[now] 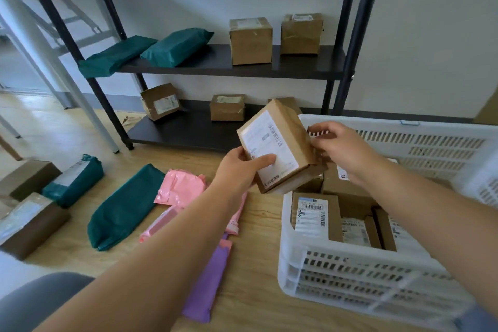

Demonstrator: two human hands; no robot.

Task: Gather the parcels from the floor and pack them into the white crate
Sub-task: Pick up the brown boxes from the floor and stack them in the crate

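Both hands hold a brown cardboard box (289,133) with a white shipping label, tilted above the near-left corner of the white crate (350,275). My left hand (239,167) grips its lower left edge, thumb on the label. My right hand (339,143) grips its right side. The crate holds several labelled brown boxes (315,214). On the wooden floor to the left lie a green mailer (124,209), pink mailers (179,186), a purple mailer (207,283), another green parcel (74,180) and two brown boxes (29,224).
A black metal shelf unit (229,65) stands behind, with green mailers and brown boxes on its two shelves. Grey table legs (80,105) stand at the far left. A grey knee (40,302) shows at the bottom left.
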